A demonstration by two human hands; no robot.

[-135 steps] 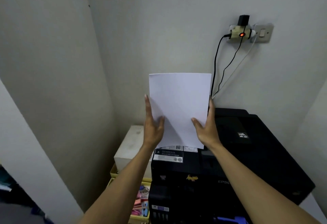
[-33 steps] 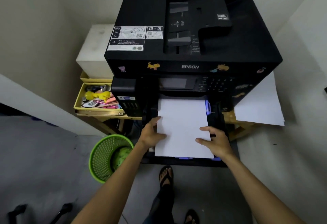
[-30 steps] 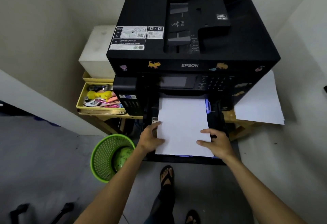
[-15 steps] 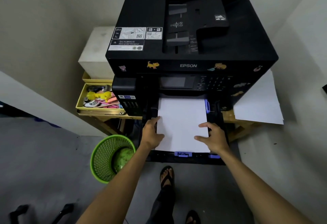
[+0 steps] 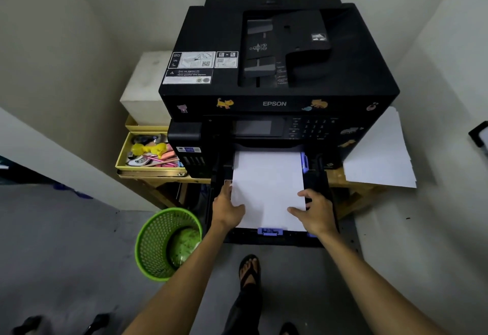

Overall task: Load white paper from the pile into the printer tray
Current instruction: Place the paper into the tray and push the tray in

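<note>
A black Epson printer (image 5: 280, 70) stands on a wooden table, its paper tray (image 5: 320, 176) pulled out toward me. A stack of white paper (image 5: 268, 184) lies flat in the tray, its far end under the printer's front. My left hand (image 5: 228, 209) rests on the stack's left edge, thumb on top. My right hand (image 5: 314, 211) presses on its near right corner, fingers spread. A purple guide tab (image 5: 270, 231) sits at the stack's near edge. The pile of white paper (image 5: 380, 157) lies on the table to the right of the printer.
A green mesh bin (image 5: 161, 242) stands on the floor left of the tray. A yellow drawer of stationery (image 5: 148, 156) and a white box (image 5: 148, 83) sit left of the printer. Walls close in on both sides. My sandalled foot (image 5: 249, 268) is below the tray.
I held the paper upright by the wall, then laid it in the tray. Over the last second the stack slid further in, exposing the purple guide tab; both hands followed.
</note>
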